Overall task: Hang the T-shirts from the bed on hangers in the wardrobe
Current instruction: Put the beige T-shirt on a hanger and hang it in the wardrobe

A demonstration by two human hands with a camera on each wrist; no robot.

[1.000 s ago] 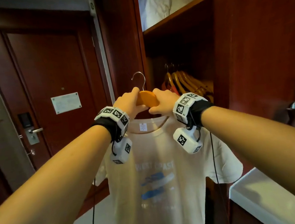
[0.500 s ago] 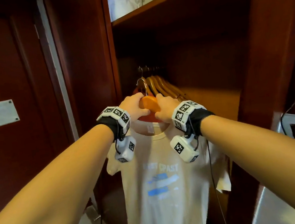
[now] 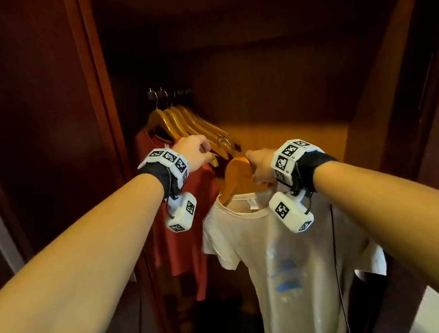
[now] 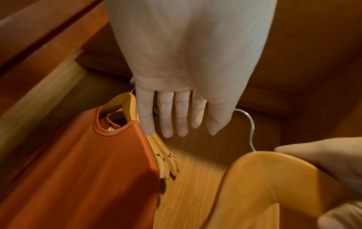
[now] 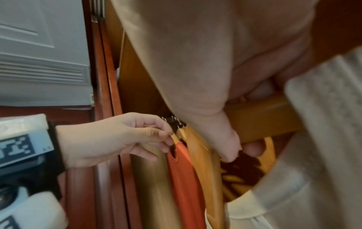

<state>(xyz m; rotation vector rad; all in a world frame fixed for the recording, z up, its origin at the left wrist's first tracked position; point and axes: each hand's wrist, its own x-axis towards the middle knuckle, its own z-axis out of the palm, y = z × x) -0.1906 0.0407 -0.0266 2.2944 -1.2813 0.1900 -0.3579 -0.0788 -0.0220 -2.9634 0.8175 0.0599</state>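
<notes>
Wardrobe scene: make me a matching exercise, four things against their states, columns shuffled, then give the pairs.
Things:
1. white T-shirt
2. red T-shirt
3. left hand
4. right hand

States:
A. grips the wooden hanger
B. hangs on the wardrobe rail
C. reaches toward the hung hangers
D. on a hanger not yet hooked on the rail

Pairs: 1-D, 2-B, 3-C, 4-A

left hand [image 3: 195,152] now off the hanger [image 3: 238,175], reaching to the hung hangers [image 3: 187,123], view swung into wardrobe [image 3: 270,74]
</notes>
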